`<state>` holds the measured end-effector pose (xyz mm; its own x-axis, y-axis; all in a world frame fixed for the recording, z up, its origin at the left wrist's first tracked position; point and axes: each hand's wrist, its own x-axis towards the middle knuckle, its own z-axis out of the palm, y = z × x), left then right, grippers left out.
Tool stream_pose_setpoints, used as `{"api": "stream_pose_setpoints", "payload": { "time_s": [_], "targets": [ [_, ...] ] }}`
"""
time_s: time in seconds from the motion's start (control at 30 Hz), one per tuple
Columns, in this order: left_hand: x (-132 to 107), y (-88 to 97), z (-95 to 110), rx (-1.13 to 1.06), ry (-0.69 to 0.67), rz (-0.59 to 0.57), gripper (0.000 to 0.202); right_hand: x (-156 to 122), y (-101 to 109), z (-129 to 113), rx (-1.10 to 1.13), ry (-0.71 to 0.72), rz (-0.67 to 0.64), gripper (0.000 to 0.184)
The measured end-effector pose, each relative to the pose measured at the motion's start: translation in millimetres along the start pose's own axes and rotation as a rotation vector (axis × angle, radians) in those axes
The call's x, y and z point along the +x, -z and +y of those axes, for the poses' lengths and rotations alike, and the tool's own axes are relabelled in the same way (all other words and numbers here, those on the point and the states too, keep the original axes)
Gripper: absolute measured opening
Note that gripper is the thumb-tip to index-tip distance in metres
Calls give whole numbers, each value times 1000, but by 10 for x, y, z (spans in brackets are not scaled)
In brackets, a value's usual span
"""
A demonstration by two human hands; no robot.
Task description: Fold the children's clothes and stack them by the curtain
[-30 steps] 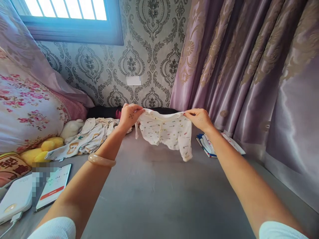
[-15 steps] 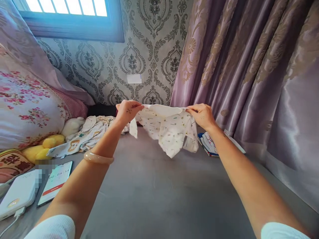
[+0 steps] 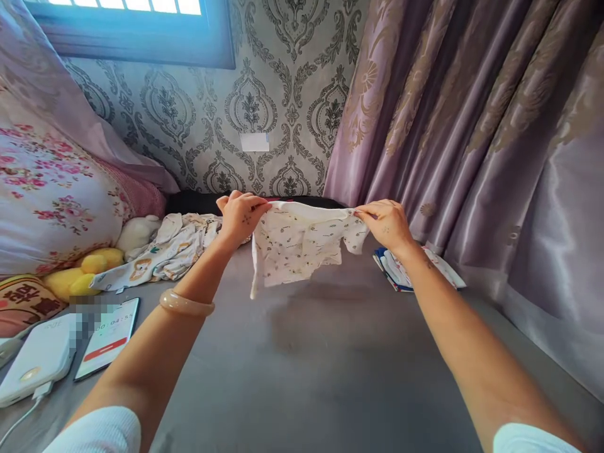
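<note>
A small white baby top point(image 3: 302, 245) with a fine scattered print hangs stretched out in the air between my hands. My left hand point(image 3: 243, 214) pinches its upper left corner between thumb and fingers. At the upper right corner, my right hand point(image 3: 384, 220) grips the same edge in a closed pinch. The white band along the upper edge is pulled nearly straight, and the cloth below hangs loose above the grey bed sheet point(image 3: 302, 377).
Crumpled printed baby clothes point(image 3: 174, 245) lie at the left, beside a yellow plush toy point(image 3: 89, 270). Nearer are a phone point(image 3: 108, 340) and a white power bank point(image 3: 38, 362) with a cable. Folded clothes point(image 3: 396, 270) lie at the right, before purple curtains point(image 3: 425, 126).
The baby top's hanging part has swung: its lower cloth now spreads more to the left and hangs flatter. Both hands keep their hold in nearly the same place.
</note>
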<state>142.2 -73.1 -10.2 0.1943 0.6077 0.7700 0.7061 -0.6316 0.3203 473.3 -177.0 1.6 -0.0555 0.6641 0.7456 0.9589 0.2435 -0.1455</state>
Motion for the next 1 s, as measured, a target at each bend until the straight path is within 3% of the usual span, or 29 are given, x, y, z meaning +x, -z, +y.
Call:
{"api": "stream_pose_setpoints", "payload": {
  "time_s": [0.13, 0.33, 0.57, 0.8, 0.9, 1.0],
  "targets": [
    [19, 69, 46, 11, 9, 20, 25, 7, 32, -15, 23, 2, 29, 19],
    [-152, 341, 226, -166, 53, -79, 30, -159, 181, -118, 126, 1, 22, 20],
    [-408, 749, 370, -343, 141, -90, 29, -472, 641, -420, 441, -179, -120, 30],
    [-357, 1113, 592, -582, 326, -72, 43, -437, 1011, -582, 675, -303, -191, 40],
    [-316, 1103, 556, -639, 390, -160, 45, -381, 958, -512, 760, -364, -249, 42],
    [-360, 867, 342, -664, 451, -370, 42, -394, 688, -370, 827, -448, -372, 45]
  ]
}}
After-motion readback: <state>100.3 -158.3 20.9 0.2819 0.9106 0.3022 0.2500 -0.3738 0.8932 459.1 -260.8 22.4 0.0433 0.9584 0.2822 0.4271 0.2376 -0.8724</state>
